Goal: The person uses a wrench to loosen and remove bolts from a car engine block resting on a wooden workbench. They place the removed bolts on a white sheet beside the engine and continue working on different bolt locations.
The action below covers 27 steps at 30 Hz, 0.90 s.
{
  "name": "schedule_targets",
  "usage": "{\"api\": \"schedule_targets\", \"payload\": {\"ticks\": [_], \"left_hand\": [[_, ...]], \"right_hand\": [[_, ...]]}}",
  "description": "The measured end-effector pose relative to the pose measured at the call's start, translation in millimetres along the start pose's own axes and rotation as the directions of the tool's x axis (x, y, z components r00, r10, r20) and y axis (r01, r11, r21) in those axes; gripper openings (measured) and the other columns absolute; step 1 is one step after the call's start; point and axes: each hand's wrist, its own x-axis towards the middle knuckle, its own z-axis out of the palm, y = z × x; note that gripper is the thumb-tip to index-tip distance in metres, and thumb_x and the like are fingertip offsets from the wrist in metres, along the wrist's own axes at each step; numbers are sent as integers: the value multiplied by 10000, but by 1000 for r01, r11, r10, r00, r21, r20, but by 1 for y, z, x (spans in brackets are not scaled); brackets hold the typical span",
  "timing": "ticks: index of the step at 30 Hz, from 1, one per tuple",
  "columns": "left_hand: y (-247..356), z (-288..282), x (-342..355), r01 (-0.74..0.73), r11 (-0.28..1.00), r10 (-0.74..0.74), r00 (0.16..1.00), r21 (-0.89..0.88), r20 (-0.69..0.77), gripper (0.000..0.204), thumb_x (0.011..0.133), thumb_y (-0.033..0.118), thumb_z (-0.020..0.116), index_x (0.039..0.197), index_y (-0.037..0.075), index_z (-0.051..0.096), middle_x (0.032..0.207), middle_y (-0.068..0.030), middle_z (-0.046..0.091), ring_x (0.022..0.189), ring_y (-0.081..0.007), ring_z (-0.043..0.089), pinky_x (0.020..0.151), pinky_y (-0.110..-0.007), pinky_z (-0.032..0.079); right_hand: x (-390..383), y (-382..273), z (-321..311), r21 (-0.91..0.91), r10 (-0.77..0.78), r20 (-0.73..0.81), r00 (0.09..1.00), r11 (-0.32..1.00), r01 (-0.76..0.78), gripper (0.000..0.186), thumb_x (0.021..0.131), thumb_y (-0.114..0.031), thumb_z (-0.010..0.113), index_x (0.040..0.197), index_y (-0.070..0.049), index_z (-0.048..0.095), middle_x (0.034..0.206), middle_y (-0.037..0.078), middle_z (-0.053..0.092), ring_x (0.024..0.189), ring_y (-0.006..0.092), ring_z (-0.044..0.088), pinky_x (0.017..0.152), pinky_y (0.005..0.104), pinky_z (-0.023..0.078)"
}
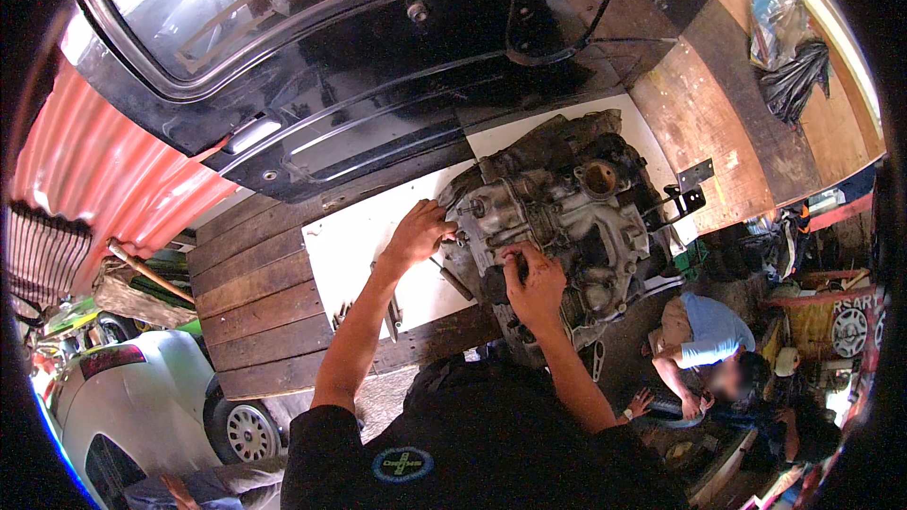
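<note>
A greasy metal engine lies on a white board over a wooden plank table. My left hand is at the engine's left side, fingers curled at a small fitting; what is between them is hidden. My right hand is bent over the middle-lower part of the engine, thumb and fingers closed on something too small to make out. A dark rod lies between my hands on the board, and several thin metal tools lie near the board's lower left.
A black vehicle panel spans the back. A plywood sheet with plastic bags stands right. A white car is lower left, beside a person's legs. A crouching person in light blue and other people work lower right.
</note>
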Motion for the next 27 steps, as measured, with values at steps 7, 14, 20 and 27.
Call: {"api": "schedule_targets", "payload": {"ticks": [7,14,20,27], "left_hand": [[-9,44,-6,49,962,-75,993,-270,-87,114,759,34,667,841,108,695,799,-98,629,840,-286,575,824,-420,454],[104,65,-14,175,-678,-561,505,-714,656,419,1005,456,462,808,97,548,689,3,493,627,-144,455,590,-330,391],[129,33,-25,146,-695,-564,496,-704,660,409,1018,439,437,986,61,591,835,-14,594,716,-185,538,695,-328,422],[62,67,-54,376,537,-626,778,-755,-58,333,988,243,504,788,-15,567,610,-161,519,556,-237,495,560,-392,392]], "right_hand": [[-2,2,2,7,-3,-5,1000,1000,3,97,864,-190,594,909,-122,646,878,57,702,766,311,657,709,424,465],[-2,1,2,-29,-11,-19,1000,1000,11,85,883,-160,583,890,-100,642,837,61,692,748,285,656,719,379,451],[-2,0,-1,-1,15,-10,1000,1000,-15,94,877,-171,588,890,-100,647,830,62,690,728,287,648,731,396,446],[-2,1,1,-25,-11,-33,999,1000,10,97,873,-177,589,892,-106,652,843,59,696,735,291,647,713,398,450]]}}
